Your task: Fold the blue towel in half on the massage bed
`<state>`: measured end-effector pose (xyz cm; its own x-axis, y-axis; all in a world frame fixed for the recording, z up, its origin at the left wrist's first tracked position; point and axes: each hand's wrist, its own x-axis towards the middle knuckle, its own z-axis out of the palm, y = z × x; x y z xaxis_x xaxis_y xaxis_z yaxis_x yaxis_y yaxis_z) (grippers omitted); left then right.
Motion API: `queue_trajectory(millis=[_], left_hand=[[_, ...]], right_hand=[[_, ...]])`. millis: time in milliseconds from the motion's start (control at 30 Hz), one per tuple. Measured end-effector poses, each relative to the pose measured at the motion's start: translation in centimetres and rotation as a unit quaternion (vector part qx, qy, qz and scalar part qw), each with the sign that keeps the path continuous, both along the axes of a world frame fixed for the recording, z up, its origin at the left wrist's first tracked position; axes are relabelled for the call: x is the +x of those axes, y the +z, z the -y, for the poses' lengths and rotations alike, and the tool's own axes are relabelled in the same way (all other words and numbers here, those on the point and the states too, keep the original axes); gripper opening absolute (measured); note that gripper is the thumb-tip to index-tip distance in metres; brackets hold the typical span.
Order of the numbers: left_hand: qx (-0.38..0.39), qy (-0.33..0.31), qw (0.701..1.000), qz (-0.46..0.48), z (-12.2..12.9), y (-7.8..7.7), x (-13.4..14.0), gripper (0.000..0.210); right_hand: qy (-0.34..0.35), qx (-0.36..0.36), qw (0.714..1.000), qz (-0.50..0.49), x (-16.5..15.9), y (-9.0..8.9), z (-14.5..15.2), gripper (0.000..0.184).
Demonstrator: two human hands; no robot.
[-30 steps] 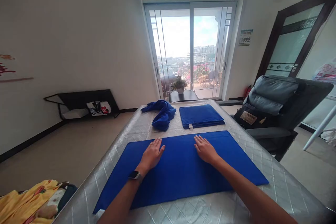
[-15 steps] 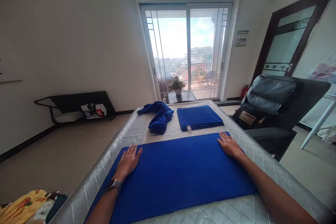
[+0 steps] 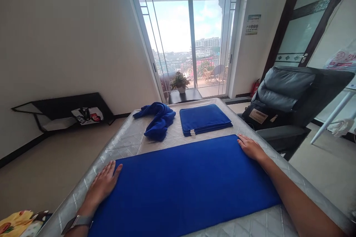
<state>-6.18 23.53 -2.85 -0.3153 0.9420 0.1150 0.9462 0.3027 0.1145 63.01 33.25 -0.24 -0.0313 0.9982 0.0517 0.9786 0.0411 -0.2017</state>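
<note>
A blue towel [image 3: 178, 181] lies spread flat across the quilted mattress [image 3: 239, 226] in front of me. My left hand [image 3: 103, 183], with a watch on its wrist, rests palm down at the towel's left edge, fingers stretched out. At the far right corner of the towel lies my right hand [image 3: 251, 147], flat and with its fingers extended. Beyond the spread towel is a stack of folded blue towels [image 3: 205, 117] with a white label at its front edge. To the left of that stack sits a crumpled blue towel [image 3: 158, 120].
A dark reclining armchair [image 3: 286, 96] stands close along the mattress's right side. Past the far end is a small table [image 3: 185, 96] with a potted plant [image 3: 180, 82]. On the left floor lies a black frame [image 3: 63, 109]; patterned cloth [image 3: 19, 224] shows at lower left.
My left hand has slid outward from on top of the towel to its left edge. My right hand has shifted slightly outward at the far right corner. The camera view has tilted down.
</note>
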Motion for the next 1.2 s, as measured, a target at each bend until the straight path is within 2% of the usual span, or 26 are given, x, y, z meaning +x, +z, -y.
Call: queue_trajectory(millis=[67, 167, 300, 400, 500, 600, 700, 767, 833, 933, 1033, 1100, 1200], left_hand=[[0.0, 0.021, 0.999, 0.026, 0.4, 0.4, -0.5, 0.085], [0.04, 0.045, 0.997, 0.043, 1.3, 1.3, -1.0, 0.087], [0.093, 0.041, 0.994, 0.038, 2.1, 3.0, 0.1, 0.085], [0.134, -0.031, 0.99, 0.022, 1.9, 4.1, 2.6, 0.073], [0.179, -0.159, 0.971, 0.015, 1.4, 5.1, 6.2, 0.054], [0.249, -0.257, 0.933, 0.027, 1.3, 6.4, 10.9, 0.043], [0.287, -0.345, 0.891, 0.067, 2.0, 7.6, 17.1, 0.033], [0.263, -0.428, 0.858, 0.103, 3.2, 8.1, 22.1, 0.026], [0.202, -0.511, 0.826, 0.124, 4.9, 8.3, 27.3, 0.026], [0.129, -0.601, 0.784, 0.084, 7.5, 7.9, 34.7, 0.024], [0.101, -0.646, 0.757, 0.016, 9.0, 7.2, 41.1, 0.024], [0.094, -0.648, 0.756, -0.011, 9.3, 6.8, 45.0, 0.021], [0.076, -0.635, 0.769, -0.017, 9.1, 6.1, 50.8, 0.029]], right_hand=[[-0.002, 0.005, 1.0, -0.011, 0.1, 0.1, 0.1, 0.059], [-0.006, 0.015, 1.0, -0.023, -0.2, 0.2, 0.3, 0.057], [-0.025, 0.028, 0.999, -0.032, -0.7, 0.4, 0.5, 0.054], [-0.036, 0.028, 0.998, -0.034, -1.1, 0.8, 0.7, 0.052], [-0.046, 0.029, 0.998, -0.039, -1.6, 1.3, 1.0, 0.05], [-0.059, 0.03, 0.997, -0.036, -2.0, 2.0, 1.1, 0.048], [-0.073, 0.013, 0.997, -0.023, -1.9, 2.8, 0.6, 0.045], [-0.082, -0.009, 0.997, -0.008, -1.7, 3.6, -0.1, 0.045], [-0.085, -0.026, 0.996, 0.011, -1.7, 4.4, -1.0, 0.043], [-0.08, -0.034, 0.995, 0.044, -2.2, 5.3, -2.0, 0.036], [-0.066, -0.029, 0.995, 0.074, -3.2, 5.8, -2.6, 0.032], [-0.058, -0.026, 0.994, 0.089, -4.0, 5.9, -2.8, 0.031], [-0.051, -0.026, 0.993, 0.104, -4.9, 6.0, -3.1, 0.034]])
